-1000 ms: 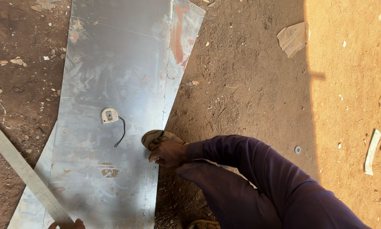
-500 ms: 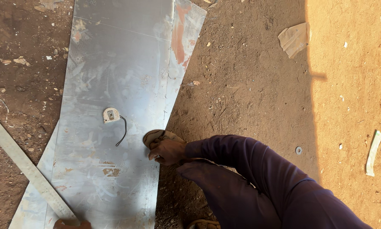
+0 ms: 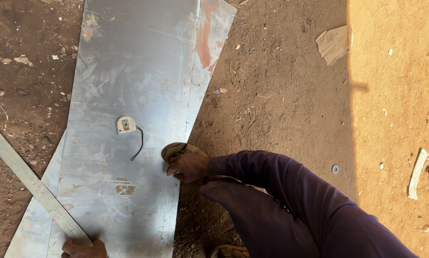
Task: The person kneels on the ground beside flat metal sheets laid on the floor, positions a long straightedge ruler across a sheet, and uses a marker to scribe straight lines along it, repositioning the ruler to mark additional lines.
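Note:
A long grey sheet of metal (image 3: 128, 71) lies on the dirt, running away from me. My left hand (image 3: 84, 248), at the bottom edge of the view, grips the near end of a long metal ruler (image 3: 30, 181) that slants across the sheet's left edge. My right hand (image 3: 188, 167) sits with curled fingers on the toe of my brown shoe (image 3: 175, 150) at the sheet's right edge. Whether it holds anything is hidden. A small white tape measure (image 3: 125, 124) with a dark cord (image 3: 139, 143) lies on the sheet just left of that hand.
My purple-sleeved arm and my knee (image 3: 272, 205) fill the lower right. Paper scraps (image 3: 335, 43), a small washer (image 3: 335, 169) and a pale strip (image 3: 416, 174) lie on the dirt to the right. A second shoe (image 3: 229, 251) shows at the bottom.
My left hand has come further into view at the bottom, with the ruler's near end shifted slightly right onto the sheet. My right hand stays on the shoe.

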`<state>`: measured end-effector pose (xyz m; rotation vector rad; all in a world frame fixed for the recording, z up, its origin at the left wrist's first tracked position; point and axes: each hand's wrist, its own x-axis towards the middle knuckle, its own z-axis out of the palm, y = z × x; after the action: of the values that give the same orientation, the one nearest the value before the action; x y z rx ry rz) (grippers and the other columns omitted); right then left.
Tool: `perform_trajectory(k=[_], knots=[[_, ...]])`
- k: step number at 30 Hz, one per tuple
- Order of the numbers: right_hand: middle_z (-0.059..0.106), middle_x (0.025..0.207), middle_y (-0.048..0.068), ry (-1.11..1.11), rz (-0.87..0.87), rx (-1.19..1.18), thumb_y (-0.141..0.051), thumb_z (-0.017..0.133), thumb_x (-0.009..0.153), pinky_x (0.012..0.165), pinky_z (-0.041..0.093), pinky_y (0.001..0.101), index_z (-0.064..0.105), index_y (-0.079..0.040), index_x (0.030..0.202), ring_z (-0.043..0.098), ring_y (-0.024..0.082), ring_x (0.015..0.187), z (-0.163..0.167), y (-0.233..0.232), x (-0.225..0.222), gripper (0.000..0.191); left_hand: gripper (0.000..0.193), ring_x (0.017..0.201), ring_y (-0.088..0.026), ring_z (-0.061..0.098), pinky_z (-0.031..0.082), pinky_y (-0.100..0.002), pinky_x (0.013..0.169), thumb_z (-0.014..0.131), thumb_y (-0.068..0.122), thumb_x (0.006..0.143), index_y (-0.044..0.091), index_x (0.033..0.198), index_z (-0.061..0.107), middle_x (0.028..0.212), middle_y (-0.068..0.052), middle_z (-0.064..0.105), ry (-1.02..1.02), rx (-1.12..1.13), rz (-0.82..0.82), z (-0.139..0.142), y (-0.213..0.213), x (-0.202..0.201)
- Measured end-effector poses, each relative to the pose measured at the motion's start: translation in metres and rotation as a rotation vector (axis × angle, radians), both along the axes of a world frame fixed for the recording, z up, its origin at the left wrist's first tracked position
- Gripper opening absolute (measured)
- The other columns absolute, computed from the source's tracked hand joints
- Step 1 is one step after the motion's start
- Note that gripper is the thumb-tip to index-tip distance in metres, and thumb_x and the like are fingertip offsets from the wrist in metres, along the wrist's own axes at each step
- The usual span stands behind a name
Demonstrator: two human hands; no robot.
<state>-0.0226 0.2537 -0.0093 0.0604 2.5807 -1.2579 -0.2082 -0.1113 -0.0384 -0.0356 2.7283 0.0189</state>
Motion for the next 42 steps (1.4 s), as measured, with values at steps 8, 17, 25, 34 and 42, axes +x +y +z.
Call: perform_trajectory(k=[8, 17, 25, 34, 42], knots=[[0.076, 0.104, 0.009, -0.007, 0.005, -0.003, -0.011, 0.075, 0.088, 0.086, 0.058, 0.0395, 0.074, -0.005, 0.113, 0.073, 0.025, 0.098, 0.002, 0.0, -0.005, 0.025, 0.091, 0.114, -0.039, 0.055, 0.052, -0.049, 0.098, 0.09, 0.012, 0.071, -0.008, 0.143, 0.039, 0.13, -0.025, 0.049, 0.001, -0.007, -0.002, 0.003, 0.0, 0.001], [0.077, 0.105, 0.009, -0.023, 0.0, -0.001, -0.01, 0.074, 0.088, 0.086, 0.059, 0.0394, 0.074, -0.005, 0.112, 0.074, 0.025, 0.097, 0.006, -0.002, -0.004, 0.025, 0.101, 0.119, -0.039, 0.05, 0.048, -0.049, 0.102, 0.092, 0.017, 0.07, -0.005, 0.149, 0.034, 0.132, -0.024, 0.044, -0.014, -0.113, 0.006, 0.002, 0.007, 0.0], [0.077, 0.105, 0.01, -0.006, -0.003, -0.017, -0.01, 0.073, 0.089, 0.086, 0.059, 0.0394, 0.074, -0.005, 0.112, 0.074, 0.025, 0.098, 0.006, -0.001, -0.004, 0.023, 0.102, 0.117, -0.038, 0.049, 0.048, -0.048, 0.099, 0.095, 0.027, 0.069, -0.008, 0.142, 0.033, 0.128, -0.024, 0.043, -0.082, -0.193, -0.007, 0.001, 0.009, -0.003], [0.078, 0.104, 0.01, -0.033, 0.006, -0.012, -0.01, 0.073, 0.09, 0.086, 0.06, 0.0378, 0.074, -0.004, 0.111, 0.075, 0.023, 0.094, 0.006, 0.0, -0.009, 0.022, 0.099, 0.115, -0.037, 0.05, 0.049, -0.044, 0.097, 0.095, 0.023, 0.067, -0.007, 0.139, 0.034, 0.129, -0.023, 0.042, -0.047, -0.21, 0.028, -0.003, 0.011, -0.004], [0.077, 0.104, 0.011, 0.001, 0.002, -0.009, -0.01, 0.074, 0.088, 0.086, 0.059, 0.0385, 0.074, -0.003, 0.109, 0.075, 0.024, 0.095, 0.006, 0.0, -0.009, 0.023, 0.098, 0.114, -0.036, 0.051, 0.051, -0.043, 0.095, 0.095, 0.022, 0.066, -0.007, 0.139, 0.035, 0.129, -0.023, 0.042, -0.054, -0.215, 0.024, -0.003, 0.012, -0.003]])
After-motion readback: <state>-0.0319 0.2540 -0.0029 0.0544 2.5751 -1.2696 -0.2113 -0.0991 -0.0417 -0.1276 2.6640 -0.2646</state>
